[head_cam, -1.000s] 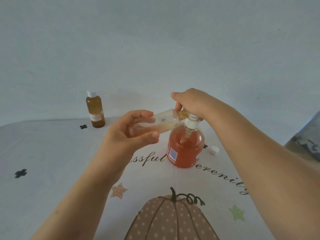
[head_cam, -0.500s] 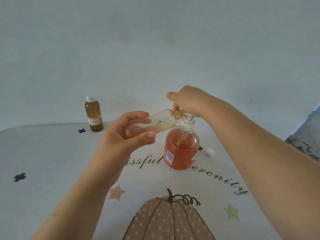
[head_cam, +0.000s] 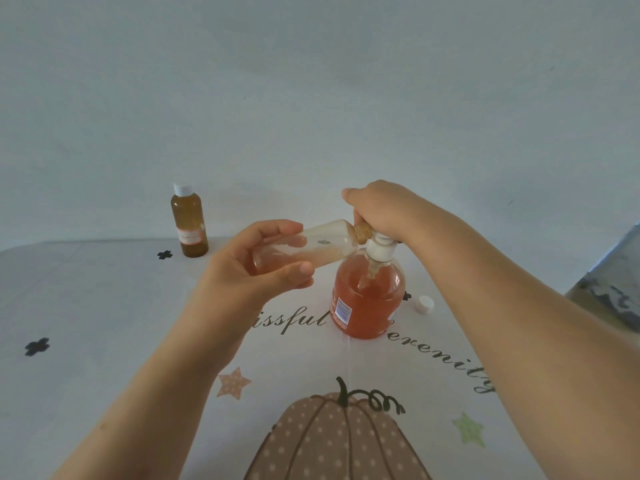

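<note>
Clear plastic bottle, round orange dispenser

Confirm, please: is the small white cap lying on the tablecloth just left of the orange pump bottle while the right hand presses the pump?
Not quite: the head view shows the white cap lying just right of the orange pump bottle, not left. The right hand does press the pump.

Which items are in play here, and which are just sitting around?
In use:
- left hand, gripping the clear bottle, neck held at the pump spout
- right hand, curled over the head of the pump bottle

Lying about:
- amber bottle, capped, back left
- white cap, loose, probably the clear bottle's
- tablecloth
</note>
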### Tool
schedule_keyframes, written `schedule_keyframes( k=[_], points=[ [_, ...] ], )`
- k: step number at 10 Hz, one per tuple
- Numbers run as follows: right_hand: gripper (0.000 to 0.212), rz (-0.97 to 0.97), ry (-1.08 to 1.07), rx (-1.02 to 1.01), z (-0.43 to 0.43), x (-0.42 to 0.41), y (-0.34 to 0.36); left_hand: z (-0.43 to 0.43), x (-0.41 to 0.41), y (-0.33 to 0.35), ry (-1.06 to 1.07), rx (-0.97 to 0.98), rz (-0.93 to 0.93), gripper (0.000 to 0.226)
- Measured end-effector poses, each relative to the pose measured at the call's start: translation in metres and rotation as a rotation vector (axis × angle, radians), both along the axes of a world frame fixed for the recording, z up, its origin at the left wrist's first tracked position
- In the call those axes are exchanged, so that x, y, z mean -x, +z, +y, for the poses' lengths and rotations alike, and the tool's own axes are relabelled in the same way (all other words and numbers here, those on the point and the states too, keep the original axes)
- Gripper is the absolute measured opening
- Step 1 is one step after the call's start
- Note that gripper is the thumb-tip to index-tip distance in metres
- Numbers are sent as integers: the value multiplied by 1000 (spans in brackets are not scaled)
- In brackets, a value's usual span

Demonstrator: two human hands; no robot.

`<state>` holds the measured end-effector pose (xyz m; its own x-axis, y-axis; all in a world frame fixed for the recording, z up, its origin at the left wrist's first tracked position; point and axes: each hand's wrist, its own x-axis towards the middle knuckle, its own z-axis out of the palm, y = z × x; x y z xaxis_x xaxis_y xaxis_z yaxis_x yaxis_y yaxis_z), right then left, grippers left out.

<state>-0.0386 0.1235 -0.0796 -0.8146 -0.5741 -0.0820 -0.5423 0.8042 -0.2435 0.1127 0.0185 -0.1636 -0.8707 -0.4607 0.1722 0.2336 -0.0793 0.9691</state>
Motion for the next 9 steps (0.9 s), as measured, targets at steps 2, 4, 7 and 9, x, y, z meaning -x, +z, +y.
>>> schedule_keyframes(
  k=[2, 4, 7, 9],
  points=[
    [32, -69, -70, 124, 2, -4, 0, 0, 0, -1, -21, -17, 2, 44],
    [46, -24, -183, 161, -4, 6, 1, 0, -2, 1, -22, -24, 13, 44],
    [27, -122, -181, 189, -2, 6, 2, 2, 1, -3, -23, -59, 38, 43],
    [27, -124, -215, 91, -8, 13, -9, -1, 3, -6, -17, -51, -5, 44]
  ],
)
